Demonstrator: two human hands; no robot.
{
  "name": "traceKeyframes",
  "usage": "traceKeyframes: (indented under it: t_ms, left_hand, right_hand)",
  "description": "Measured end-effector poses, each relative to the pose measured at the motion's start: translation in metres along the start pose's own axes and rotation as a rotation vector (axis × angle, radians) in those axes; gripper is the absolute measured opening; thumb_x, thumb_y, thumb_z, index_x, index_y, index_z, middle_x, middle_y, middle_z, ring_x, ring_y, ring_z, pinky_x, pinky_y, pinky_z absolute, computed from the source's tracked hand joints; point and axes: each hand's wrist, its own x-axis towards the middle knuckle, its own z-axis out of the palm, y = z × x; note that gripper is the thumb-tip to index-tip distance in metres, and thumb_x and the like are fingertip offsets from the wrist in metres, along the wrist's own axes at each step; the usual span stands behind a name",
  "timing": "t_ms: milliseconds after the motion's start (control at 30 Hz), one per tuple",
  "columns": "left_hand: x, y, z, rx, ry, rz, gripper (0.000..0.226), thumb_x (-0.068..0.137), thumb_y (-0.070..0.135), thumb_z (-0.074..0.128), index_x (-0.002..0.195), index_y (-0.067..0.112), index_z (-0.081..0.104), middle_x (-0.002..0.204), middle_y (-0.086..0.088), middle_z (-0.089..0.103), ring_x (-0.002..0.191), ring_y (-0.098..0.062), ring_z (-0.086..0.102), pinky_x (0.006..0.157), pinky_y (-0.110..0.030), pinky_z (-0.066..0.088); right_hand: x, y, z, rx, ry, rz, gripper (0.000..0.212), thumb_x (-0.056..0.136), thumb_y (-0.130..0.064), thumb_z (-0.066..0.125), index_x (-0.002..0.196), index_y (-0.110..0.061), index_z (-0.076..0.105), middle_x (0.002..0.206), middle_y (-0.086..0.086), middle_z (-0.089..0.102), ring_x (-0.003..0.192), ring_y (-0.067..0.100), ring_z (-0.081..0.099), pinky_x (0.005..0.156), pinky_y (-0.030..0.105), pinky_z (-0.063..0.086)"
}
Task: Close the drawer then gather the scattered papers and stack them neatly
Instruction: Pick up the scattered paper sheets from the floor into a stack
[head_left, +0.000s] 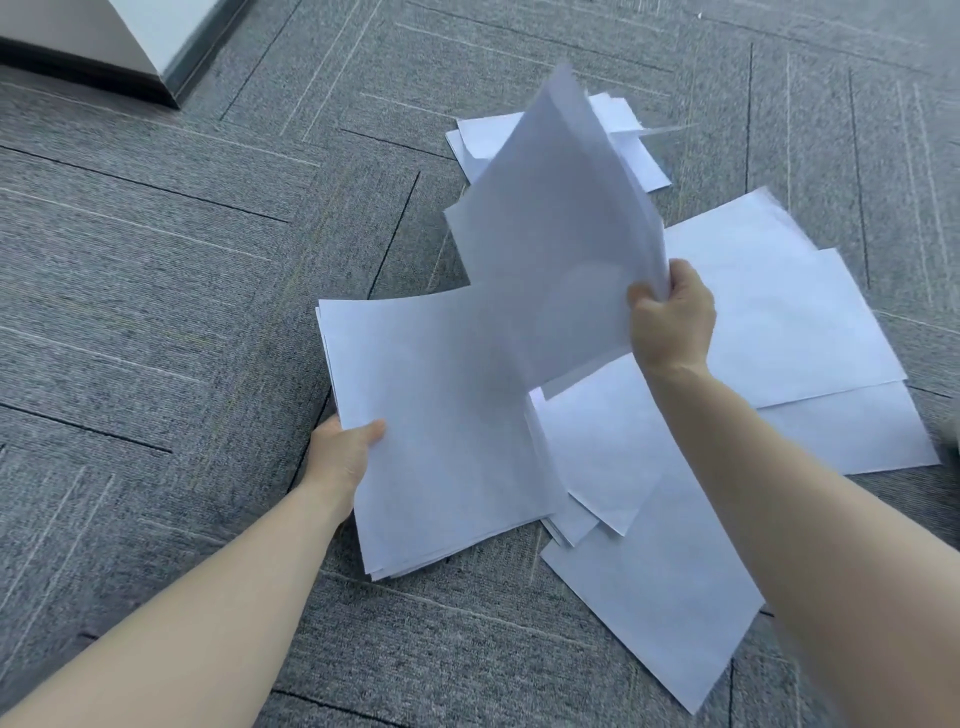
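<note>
White papers lie scattered on grey carpet. My left hand grips the left edge of a gathered stack, thumb on top, the stack resting low over the floor. My right hand pinches a few sheets lifted upright above the stack. Loose sheets lie flat to the right, another sheet lies near my right forearm, and a small pile sits farther back, partly hidden by the raised sheets. No drawer front is visible.
The corner of a pale cabinet or wall base stands at the top left. Grey carpet tiles stretch to the left and front of the papers.
</note>
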Motion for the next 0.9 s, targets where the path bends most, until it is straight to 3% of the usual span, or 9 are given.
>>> traceKeyframes:
  t_ms: [133, 233, 333, 433, 500, 600, 700, 800, 900]
  left_hand:
    - [-0.007, -0.001, -0.003, 0.026, -0.007, 0.002, 0.025, 0.087, -0.005, 0.055, 0.088, 0.018, 0.065, 0.095, -0.008, 0.068, 0.087, -0.029, 0.063, 0.087, -0.045, 0.052]
    - [-0.013, 0.0, -0.004, 0.043, -0.011, 0.003, 0.027, 0.087, -0.007, 0.051, 0.098, 0.013, 0.065, 0.104, -0.014, 0.067, 0.09, -0.03, 0.063, 0.09, -0.047, 0.051]
    - [-0.019, 0.002, -0.003, 0.034, -0.019, -0.012, 0.025, 0.089, -0.006, 0.049, 0.101, 0.01, 0.064, 0.103, -0.015, 0.065, 0.09, -0.03, 0.061, 0.088, -0.045, 0.05]
    - [-0.023, 0.004, 0.0, 0.017, -0.038, -0.013, 0.024, 0.094, -0.001, 0.047, 0.113, 0.006, 0.06, 0.095, -0.01, 0.066, 0.082, -0.027, 0.061, 0.077, -0.038, 0.051]
    - [-0.025, 0.003, 0.002, -0.007, -0.031, -0.011, 0.023, 0.098, 0.008, 0.045, 0.118, 0.007, 0.057, 0.1, -0.009, 0.066, 0.085, -0.026, 0.061, 0.073, -0.034, 0.05]
    - [-0.027, 0.003, 0.003, -0.033, 0.025, -0.074, 0.042, 0.098, 0.038, 0.045, 0.124, 0.008, 0.057, 0.121, -0.011, 0.063, 0.109, -0.028, 0.06, 0.095, -0.043, 0.047]
    - [-0.027, 0.005, 0.004, -0.107, -0.016, -0.115, 0.049, 0.092, 0.056, 0.046, 0.113, 0.016, 0.064, 0.113, -0.008, 0.068, 0.104, -0.029, 0.064, 0.098, -0.047, 0.047]
    - [-0.026, 0.003, 0.002, -0.049, -0.099, -0.108, 0.037, 0.089, 0.038, 0.063, 0.113, 0.011, 0.067, 0.109, -0.012, 0.071, 0.098, -0.03, 0.068, 0.092, -0.05, 0.051]
    - [-0.024, -0.002, 0.002, 0.046, -0.056, -0.08, 0.032, 0.084, 0.011, 0.068, 0.116, 0.005, 0.065, 0.113, -0.017, 0.069, 0.098, -0.034, 0.067, 0.091, -0.055, 0.051]
  right_hand:
    - [-0.004, -0.014, -0.017, 0.183, 0.039, 0.007, 0.032, 0.08, -0.005, 0.052, 0.061, -0.024, 0.036, 0.059, -0.011, 0.036, 0.048, 0.002, 0.032, 0.049, 0.019, 0.027]
    - [-0.009, -0.019, -0.027, 0.294, 0.051, 0.076, 0.028, 0.078, -0.004, 0.055, 0.062, -0.022, 0.04, 0.062, -0.007, 0.041, 0.055, 0.009, 0.035, 0.051, 0.024, 0.031]
    - [-0.025, -0.018, -0.031, 0.375, -0.023, 0.15, 0.02, 0.079, -0.002, 0.057, 0.068, -0.017, 0.049, 0.068, -0.002, 0.049, 0.061, 0.014, 0.041, 0.052, 0.022, 0.036]
    - [-0.052, -0.006, -0.022, 0.427, -0.134, 0.229, 0.014, 0.079, -0.002, 0.059, 0.074, -0.015, 0.056, 0.073, 0.002, 0.054, 0.065, 0.015, 0.046, 0.056, 0.024, 0.038]
    - [-0.073, 0.005, -0.013, 0.436, -0.21, 0.287, 0.014, 0.079, -0.001, 0.06, 0.076, -0.015, 0.06, 0.075, 0.003, 0.058, 0.067, 0.016, 0.05, 0.058, 0.025, 0.04]
    - [-0.102, 0.021, -0.001, 0.434, -0.32, 0.373, 0.019, 0.082, 0.003, 0.059, 0.079, -0.015, 0.062, 0.077, 0.005, 0.062, 0.069, 0.019, 0.055, 0.062, 0.029, 0.045]
    - [-0.125, 0.036, 0.004, 0.402, -0.424, 0.43, 0.021, 0.085, 0.004, 0.061, 0.085, -0.017, 0.065, 0.084, 0.008, 0.068, 0.072, 0.021, 0.062, 0.07, 0.035, 0.054]
    - [-0.137, 0.045, 0.004, 0.343, -0.553, 0.461, 0.023, 0.085, 0.004, 0.063, 0.086, -0.019, 0.064, 0.086, 0.006, 0.069, 0.073, 0.019, 0.064, 0.071, 0.033, 0.056]
    - [-0.139, 0.056, 0.006, 0.227, -0.651, 0.462, 0.019, 0.085, 0.001, 0.064, 0.093, -0.016, 0.066, 0.096, 0.008, 0.072, 0.085, 0.024, 0.069, 0.082, 0.039, 0.058]
